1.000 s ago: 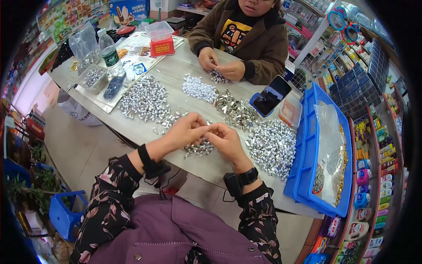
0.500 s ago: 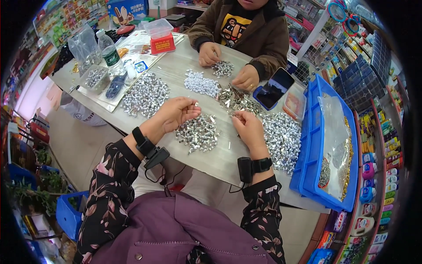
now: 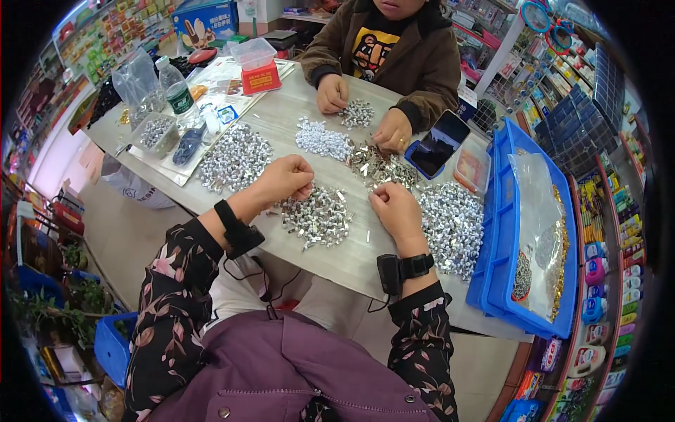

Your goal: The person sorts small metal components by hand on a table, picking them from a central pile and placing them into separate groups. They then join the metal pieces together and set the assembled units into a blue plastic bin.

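My left hand (image 3: pixel 285 179) is closed, palm down, with its fingertips at the upper left edge of a pile of small silvery metal pieces (image 3: pixel 318 218). Whatever it pinches is hidden. Just right of that pile, my right hand (image 3: pixel 397 212) has its thumb and forefinger pressed together; anything between them is too small to make out. Beside its wrist lies a wide heap of small silvery-white pieces (image 3: pixel 450 225). Beyond the fingertips spreads a pile of flat, shiny metal bits (image 3: pixel 383 169). White bead-like pieces (image 3: pixel 322 138) form another pile farther back.
Across the table (image 3: pixel 337 264) a person's hands (image 3: pixel 332 93) work beside a small pile (image 3: pixel 357 114). A phone (image 3: pixel 439 144) leans at the right, near a blue tray (image 3: pixel 478 281). At the left are another silvery heap (image 3: pixel 235 156), a bottle (image 3: pixel 176 86) and a red box (image 3: pixel 260 79).
My left hand has turned from palm up to palm down and lowered toward the near pile. The small shiny piece at its fingertips is out of sight. My right hand has hardly moved.
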